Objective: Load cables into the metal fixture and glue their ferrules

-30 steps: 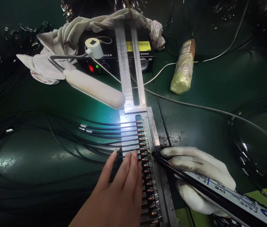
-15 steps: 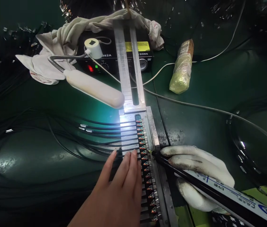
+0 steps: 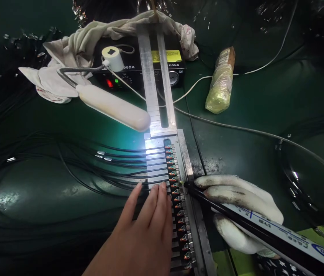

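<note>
My bare left hand [image 3: 144, 226] lies flat, fingers stretched out, its fingertips on the black cables [image 3: 135, 174] at the left edge of a metal fixture [image 3: 156, 168]. In the fixture a long row of cable ends [image 3: 180, 220] with small metal connectors and orange and green wires lies side by side. My right hand [image 3: 242, 209], in a white glove with grey-stained fingers, is closed around a black glue syringe [image 3: 236, 214] whose white label reads "UV". The syringe's small yellowish tip points left at one connector in the row; whether it touches cannot be made out.
A lit white lamp [image 3: 114, 107] on a bendable neck hangs over the fixture's far end. Behind stands a black control box [image 3: 133, 78] with a cloth [image 3: 116, 28] draped over it. A plastic-wrapped bundle [image 3: 221, 82] lies back right. Coiled black cables [image 3: 297, 184] lie at right.
My right hand and the glue syringe have shifted very slightly up and to the left. My left hand stays in place on the cables.
</note>
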Available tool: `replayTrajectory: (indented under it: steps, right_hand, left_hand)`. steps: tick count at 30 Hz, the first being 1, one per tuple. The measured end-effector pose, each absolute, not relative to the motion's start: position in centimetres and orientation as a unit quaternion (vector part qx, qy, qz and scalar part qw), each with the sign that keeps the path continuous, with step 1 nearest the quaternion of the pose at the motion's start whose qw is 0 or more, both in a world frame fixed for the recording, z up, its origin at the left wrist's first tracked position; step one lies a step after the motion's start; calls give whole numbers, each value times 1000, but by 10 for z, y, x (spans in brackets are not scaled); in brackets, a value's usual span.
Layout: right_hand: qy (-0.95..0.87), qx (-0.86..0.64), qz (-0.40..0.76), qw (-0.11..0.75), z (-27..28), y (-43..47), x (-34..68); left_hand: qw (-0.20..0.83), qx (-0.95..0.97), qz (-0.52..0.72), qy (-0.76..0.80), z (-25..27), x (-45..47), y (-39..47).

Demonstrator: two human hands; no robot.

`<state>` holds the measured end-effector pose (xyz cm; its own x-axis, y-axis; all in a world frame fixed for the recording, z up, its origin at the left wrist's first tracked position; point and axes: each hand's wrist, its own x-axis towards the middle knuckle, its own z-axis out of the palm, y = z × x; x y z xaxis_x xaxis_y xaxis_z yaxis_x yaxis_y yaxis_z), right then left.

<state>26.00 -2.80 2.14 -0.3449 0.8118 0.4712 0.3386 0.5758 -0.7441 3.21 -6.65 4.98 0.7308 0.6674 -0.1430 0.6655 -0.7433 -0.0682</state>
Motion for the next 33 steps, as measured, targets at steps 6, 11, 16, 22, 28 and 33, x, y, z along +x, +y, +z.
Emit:
replayTrajectory:
  steps: [6, 11, 16, 22, 28, 33]
  right_hand:
    - [-768, -371, 282, 440, 20, -27, 260]
    - [-765, -372, 287, 440, 19, -28, 261]
    - [-770, -374, 279, 434, 18, -27, 260]
    - [-781, -376, 248, 432, 28, -37, 265]
    - [-786, -372, 253, 423, 27, -47, 264]
    - [-784, -370, 253, 429, 20, -44, 260]
  left_hand:
    - [-3, -930, 79, -358, 51, 33, -66]
    - [-4, -928, 78, -364, 51, 34, -67]
    - [9, -927, 75, -367, 52, 36, -66]
    - [4, -930, 78, -359, 52, 32, -70]
    - [-14, -933, 75, -353, 53, 32, -78]
    - [-15, -933, 81, -351, 53, 35, -75]
